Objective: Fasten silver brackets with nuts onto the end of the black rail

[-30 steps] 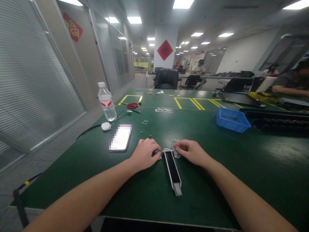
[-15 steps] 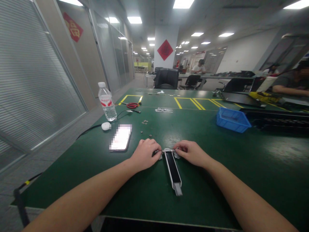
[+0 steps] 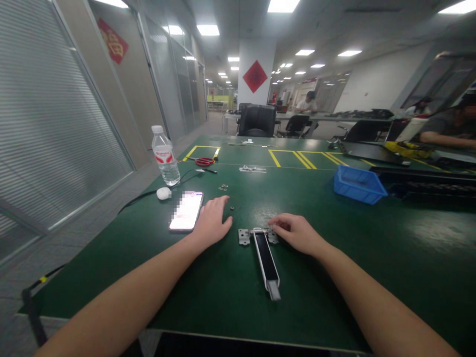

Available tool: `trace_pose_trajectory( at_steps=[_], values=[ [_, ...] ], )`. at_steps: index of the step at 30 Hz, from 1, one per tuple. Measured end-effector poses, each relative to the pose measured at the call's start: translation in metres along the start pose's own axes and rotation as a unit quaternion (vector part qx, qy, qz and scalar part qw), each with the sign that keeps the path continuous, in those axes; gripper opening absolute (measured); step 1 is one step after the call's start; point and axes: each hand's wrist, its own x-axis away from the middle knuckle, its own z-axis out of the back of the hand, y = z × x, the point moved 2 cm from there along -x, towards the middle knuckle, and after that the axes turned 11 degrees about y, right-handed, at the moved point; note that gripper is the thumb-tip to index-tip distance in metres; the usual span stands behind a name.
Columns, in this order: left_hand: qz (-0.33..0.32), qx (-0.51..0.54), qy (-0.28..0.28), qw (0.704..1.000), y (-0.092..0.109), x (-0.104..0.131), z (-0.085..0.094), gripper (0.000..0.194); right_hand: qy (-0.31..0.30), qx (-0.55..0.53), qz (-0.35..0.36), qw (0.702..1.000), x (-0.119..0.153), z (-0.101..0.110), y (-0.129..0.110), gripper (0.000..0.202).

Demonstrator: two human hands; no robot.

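Note:
A long white-edged part with a black inset and a grey tongue at its near end lies on the green table. Across its far end sits a metal hinge; its perforated left plate shows in full, its right plate only partly. My right hand is closed, thumb and fingertips at the hinge's right end. Away from the hinge, my left hand lies open beside the phone, fingers stretched forward. One small nut rests right of its fingers. Several small metal pieces lie farther off.
A water bottle, a white rounded case and a black cable are at left. Red-handled scissors and thin metal parts lie farther back. A blue bin stands right. People sit in the background.
My left hand has let go of the hinge's left side and moved left towards the phone, uncovering the left plate. One small nut is now hidden near it. My right hand has barely moved.

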Motion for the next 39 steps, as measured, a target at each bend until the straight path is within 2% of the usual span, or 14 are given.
trace_pose_trajectory(
  at_steps=[3, 6, 18, 22, 28, 39],
  values=[
    [0.030, -0.006, -0.016, 0.999, -0.009, 0.000, -0.007, 0.068, 0.008, 0.009, 0.002, 1.000, -0.001, 0.001, -0.001, 0.022],
    [0.054, 0.001, -0.027, 0.998, -0.013, 0.000, -0.010, 0.076, 0.015, 0.007, 0.004, 1.000, -0.001, 0.002, -0.002, 0.022],
    [0.070, 0.099, -0.025, 0.992, -0.015, -0.005, -0.004, 0.071, 0.012, 0.014, 0.003, 1.000, 0.000, 0.002, -0.002, 0.024],
    [0.031, 0.073, -0.003, 0.997, -0.015, -0.005, -0.003, 0.063, 0.020, 0.010, 0.008, 1.000, 0.000, 0.001, 0.001, 0.023],
    [-0.034, -0.055, -0.021, 0.998, -0.021, -0.006, -0.009, 0.028, 0.010, 0.009, 0.007, 1.000, 0.000, 0.001, 0.001, 0.023],
    [-0.037, -0.077, -0.050, 0.995, -0.016, -0.009, -0.001, 0.016, 0.005, 0.016, 0.009, 1.000, 0.001, 0.002, -0.002, 0.023]
  ],
)
